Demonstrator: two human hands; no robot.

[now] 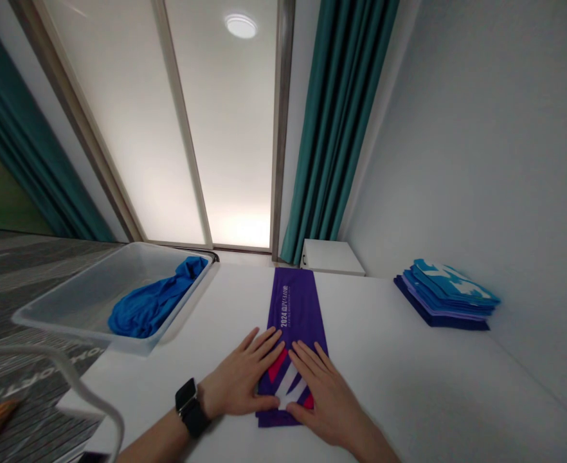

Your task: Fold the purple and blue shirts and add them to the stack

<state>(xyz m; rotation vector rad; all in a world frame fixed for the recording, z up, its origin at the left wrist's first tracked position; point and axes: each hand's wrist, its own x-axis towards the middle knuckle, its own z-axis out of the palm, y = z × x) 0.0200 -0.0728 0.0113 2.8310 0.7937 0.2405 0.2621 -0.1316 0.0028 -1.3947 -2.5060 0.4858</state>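
A: What is in the grip?
B: Nothing is pinched. The left hand (pixel 245 373) and the right hand (pixel 329 395) lie flat, palms down, fingers slightly parted, on the near half of the purple cloth (pixel 305 308).
A: Where is that cloth?
B: On the white table (pixel 360 366), in the middle, as a folded strip running from near to far.
A: How does it look?
B: Deep purple and fairly smooth. White lettering (pixel 284 307), including "2024", runs along the far half; a white design and 2 pinkish-red patches show between the hands. A lower layer peeks out at the near edge.
A: And farther out?
B: A black watch (pixel 187 395) is on the left wrist. At left, a translucent bin (pixel 85 296) holds 1 crumpled blue cloth (pixel 148 305). At far right sits a stack of folded cloths (pixel 447 296), blue and purple.
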